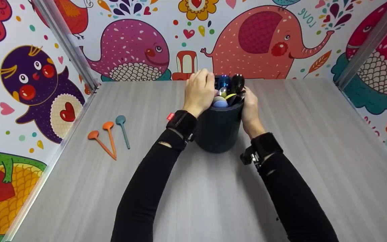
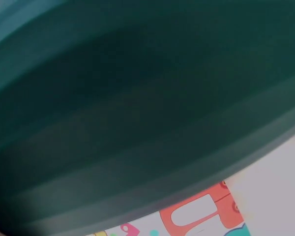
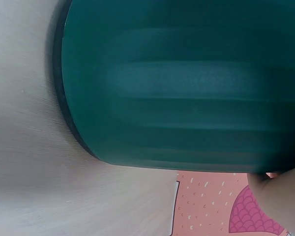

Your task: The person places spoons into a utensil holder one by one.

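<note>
A dark green ribbed utensil holder (image 1: 218, 129) stands upright on the table, packed with utensils such as a blue one (image 1: 224, 80), a black one (image 1: 238, 83) and a light-blue rounded end (image 1: 220, 103). My left hand (image 1: 198, 92) grips the holder's upper left rim, fingers bent and thumb by the utensils. On the opposite side my right hand (image 1: 251, 109) holds the wall near the rim, its fingers partly hidden behind. The holder's wall (image 2: 152, 113) fills most of the left wrist view. In the right wrist view its dark base edge (image 3: 64, 98) lies close along the tabletop.
Left of the holder, two orange spoons (image 1: 110, 134) and a teal spoon (image 1: 123, 127) lie on the grey wood-grain table (image 1: 193, 201). Printed panels (image 1: 139, 50) with cartoon animals enclose the table at the back and sides, with metal posts (image 1: 67, 43) at the corners.
</note>
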Available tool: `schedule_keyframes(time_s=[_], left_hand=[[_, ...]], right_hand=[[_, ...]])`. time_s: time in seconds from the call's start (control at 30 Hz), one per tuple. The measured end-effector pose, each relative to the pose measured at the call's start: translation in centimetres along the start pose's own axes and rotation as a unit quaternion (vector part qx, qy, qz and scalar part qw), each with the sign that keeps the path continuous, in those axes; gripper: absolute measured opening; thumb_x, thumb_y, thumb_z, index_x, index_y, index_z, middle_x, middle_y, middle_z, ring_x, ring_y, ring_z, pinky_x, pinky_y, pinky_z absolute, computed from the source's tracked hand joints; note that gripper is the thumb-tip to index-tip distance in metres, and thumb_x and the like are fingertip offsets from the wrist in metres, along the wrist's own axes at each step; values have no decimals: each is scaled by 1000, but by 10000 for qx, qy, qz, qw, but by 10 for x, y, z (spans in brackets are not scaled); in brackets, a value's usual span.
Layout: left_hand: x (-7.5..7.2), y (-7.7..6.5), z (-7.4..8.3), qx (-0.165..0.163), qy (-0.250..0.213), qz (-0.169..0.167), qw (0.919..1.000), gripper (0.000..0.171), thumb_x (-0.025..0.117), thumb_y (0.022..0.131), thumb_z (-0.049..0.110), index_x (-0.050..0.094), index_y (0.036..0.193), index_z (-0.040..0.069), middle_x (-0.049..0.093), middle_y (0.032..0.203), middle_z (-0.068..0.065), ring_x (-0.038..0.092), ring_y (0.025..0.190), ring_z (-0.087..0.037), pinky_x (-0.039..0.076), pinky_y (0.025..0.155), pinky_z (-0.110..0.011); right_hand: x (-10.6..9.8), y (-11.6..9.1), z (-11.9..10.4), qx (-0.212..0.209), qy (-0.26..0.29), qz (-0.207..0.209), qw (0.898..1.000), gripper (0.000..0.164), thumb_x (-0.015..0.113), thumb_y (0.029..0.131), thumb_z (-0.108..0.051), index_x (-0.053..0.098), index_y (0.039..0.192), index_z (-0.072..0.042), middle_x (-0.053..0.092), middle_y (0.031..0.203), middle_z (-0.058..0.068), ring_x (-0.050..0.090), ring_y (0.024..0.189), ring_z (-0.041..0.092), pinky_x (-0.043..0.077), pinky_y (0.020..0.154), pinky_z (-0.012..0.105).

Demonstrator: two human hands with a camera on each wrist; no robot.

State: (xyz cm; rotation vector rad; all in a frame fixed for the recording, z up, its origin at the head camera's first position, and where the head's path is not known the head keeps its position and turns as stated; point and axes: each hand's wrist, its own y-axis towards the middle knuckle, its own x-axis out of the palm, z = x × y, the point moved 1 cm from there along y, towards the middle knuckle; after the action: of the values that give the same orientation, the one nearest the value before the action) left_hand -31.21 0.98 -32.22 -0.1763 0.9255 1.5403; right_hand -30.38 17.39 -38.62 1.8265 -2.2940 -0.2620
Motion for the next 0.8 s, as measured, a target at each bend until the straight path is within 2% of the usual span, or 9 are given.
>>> schedule_keyframes(time_s=[0.2, 0.37, 0.63, 0.8], left_hand=[[1, -1, -1, 54, -103, 344, 9993, 31, 36, 103, 23, 48, 77, 11, 43, 76, -1, 50, 83, -24, 33, 78, -30], [-1, -2, -4, 53, -112, 667, 9977, 30, 38, 102, 23, 54, 81, 9, 50, 82, -5, 52, 87, -24, 38, 81, -33], [-10, -8, -14, -83, -125, 831, 9964, 30, 42, 102, 25, 62, 90, 6, 57, 94, -9, 52, 94, -24, 42, 83, -37], [-13, -15, -23, 10, -57, 839, 9965, 29, 44, 102, 24, 65, 94, 5, 59, 98, -11, 52, 98, -26, 42, 87, -40]], right_hand=[[0, -1, 0, -48, 61, -4, 10000, 42, 36, 103, -26, 65, 122, -1, 65, 103, -6, 55, 100, 8, 42, 94, 23], [1, -1, 1, -55, 148, -19, 9999, 42, 36, 103, -26, 65, 121, -3, 65, 102, -7, 55, 100, 8, 42, 94, 23], [0, 0, 2, -62, 125, 8, 9999, 39, 37, 102, -26, 66, 116, -3, 65, 98, -10, 55, 99, 8, 42, 93, 23], [0, 1, 1, -41, 97, 20, 9999, 41, 37, 102, -26, 65, 119, -2, 65, 102, -7, 55, 100, 9, 42, 94, 23]])
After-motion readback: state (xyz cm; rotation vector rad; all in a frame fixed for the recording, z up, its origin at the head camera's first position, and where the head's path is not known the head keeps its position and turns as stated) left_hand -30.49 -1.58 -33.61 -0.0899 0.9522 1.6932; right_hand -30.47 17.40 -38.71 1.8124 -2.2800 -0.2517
